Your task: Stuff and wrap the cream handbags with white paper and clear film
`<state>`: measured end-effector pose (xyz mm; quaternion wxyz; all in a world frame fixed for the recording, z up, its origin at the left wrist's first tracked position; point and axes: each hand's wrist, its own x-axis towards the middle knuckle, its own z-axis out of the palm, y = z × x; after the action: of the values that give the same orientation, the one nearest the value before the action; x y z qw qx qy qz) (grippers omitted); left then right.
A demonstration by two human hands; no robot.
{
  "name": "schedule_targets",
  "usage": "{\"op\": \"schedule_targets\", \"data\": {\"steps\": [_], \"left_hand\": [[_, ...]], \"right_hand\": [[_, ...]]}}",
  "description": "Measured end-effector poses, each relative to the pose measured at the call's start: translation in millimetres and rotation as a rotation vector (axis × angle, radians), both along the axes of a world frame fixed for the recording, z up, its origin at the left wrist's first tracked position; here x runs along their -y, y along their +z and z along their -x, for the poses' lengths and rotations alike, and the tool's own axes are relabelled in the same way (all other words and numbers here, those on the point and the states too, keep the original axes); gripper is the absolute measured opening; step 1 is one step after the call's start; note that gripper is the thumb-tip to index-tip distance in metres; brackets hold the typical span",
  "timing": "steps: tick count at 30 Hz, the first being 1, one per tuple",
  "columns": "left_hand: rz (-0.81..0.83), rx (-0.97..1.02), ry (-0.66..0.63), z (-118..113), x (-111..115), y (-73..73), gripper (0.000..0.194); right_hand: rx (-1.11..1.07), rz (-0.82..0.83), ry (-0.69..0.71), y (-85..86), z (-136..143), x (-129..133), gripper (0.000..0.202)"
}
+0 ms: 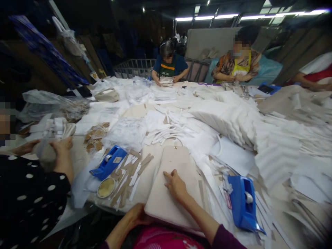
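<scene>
A flat beige cloth bag (pixel 169 204) lies in front of me, its near end at the table edge against my lap. A small metal snap (pixel 175 147) shows near its far end. My left hand (pixel 137 213) is at the bag's near left corner, closed around its edge, with the fingertips hidden behind the cloth. On top of the bag rests my right hand (pixel 176 185), the index finger stretched out to the left and touching the cloth, the other fingers partly bent. Nothing shows in its fingers.
Blue tape dispensers stand on the left (pixel 111 162) and right (pixel 242 202). Beside the left one are a tape roll (pixel 106 187) and paper strips (pixel 132 173). White cloth stacks (pixel 228 121) spread rightward. A co-worker's hand (pixel 62 147) works at left; other people sit across the table.
</scene>
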<state>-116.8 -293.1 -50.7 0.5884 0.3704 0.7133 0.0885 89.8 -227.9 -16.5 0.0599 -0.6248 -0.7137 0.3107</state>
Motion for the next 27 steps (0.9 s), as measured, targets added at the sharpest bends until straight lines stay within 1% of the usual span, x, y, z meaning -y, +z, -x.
{"op": "schedule_targets", "data": {"steps": [1,3,4,5,6,7,9,10,12,13,14,16,18,20,22,24,27], "left_hand": [[-0.007,-0.021,0.019,9,-5,-3.7,0.027],[-0.110,-0.066,0.046,20,-26,-6.2,0.025],[-0.203,-0.077,0.049,20,-41,-5.6,0.028],[-0.352,-0.099,0.026,16,-58,-4.4,0.033],[-0.474,-0.125,-0.011,8,-75,-3.1,0.037],[-0.538,-0.151,-0.037,-3,-91,-1.9,0.042],[-0.575,-0.175,-0.078,-29,-120,-0.7,0.053],[-0.584,-0.175,-0.096,-41,-130,-1.0,0.058],[-0.612,-0.150,-0.155,-58,-145,-3.6,0.057],[-0.626,-0.131,-0.191,-62,-148,-5.7,0.052],[-0.639,-0.109,-0.219,-63,-150,-8.2,0.046],[-0.661,-0.052,-0.231,-58,-149,-13.8,0.038],[-0.691,0.027,-0.199,-49,-146,-19.3,0.037],[-0.726,0.122,-0.181,-40,-144,-23.9,0.035],[-0.748,0.201,-0.183,-35,-142,-26.9,0.032],[-0.745,0.256,-0.182,-34,-143,-28.5,0.027],[-0.725,0.259,-0.162,-36,-145,-29.0,0.022]], "right_hand": [[-0.017,-0.008,0.017,-2.5,1,4,0.054],[-0.058,-0.024,0.038,-6.4,3,13,0.057],[-0.081,-0.031,0.049,-7.6,3,16,0.057],[-0.113,-0.039,0.068,-8.1,2,18,0.057],[-0.155,-0.050,0.093,-8.1,0,18,0.055],[-0.204,-0.071,0.116,-7.6,-4,17,0.052],[-0.275,-0.166,0.115,-5.9,-15,7,0.046],[-0.274,-0.235,0.082,-5.1,-22,-1,0.044],[-0.184,-0.369,-0.049,-5.3,-38,-19,0.043],[-0.114,-0.402,-0.129,-6.7,-45,-28,0.042],[-0.051,-0.402,-0.205,-9.2,-52,-36,0.041],[-0.002,-0.336,-0.299,-17.2,-64,-44,0.038],[-0.056,-0.281,-0.296,-27.0,-71,-44,0.033],[-0.145,-0.294,-0.254,-35.5,-76,-39,0.030],[-0.215,-0.328,-0.244,-41.1,-78,-34,0.031],[-0.281,-0.327,-0.274,-44.4,-82,-34,0.035],[-0.351,-0.274,-0.385,-49.0,-89,-38,0.043]]}}
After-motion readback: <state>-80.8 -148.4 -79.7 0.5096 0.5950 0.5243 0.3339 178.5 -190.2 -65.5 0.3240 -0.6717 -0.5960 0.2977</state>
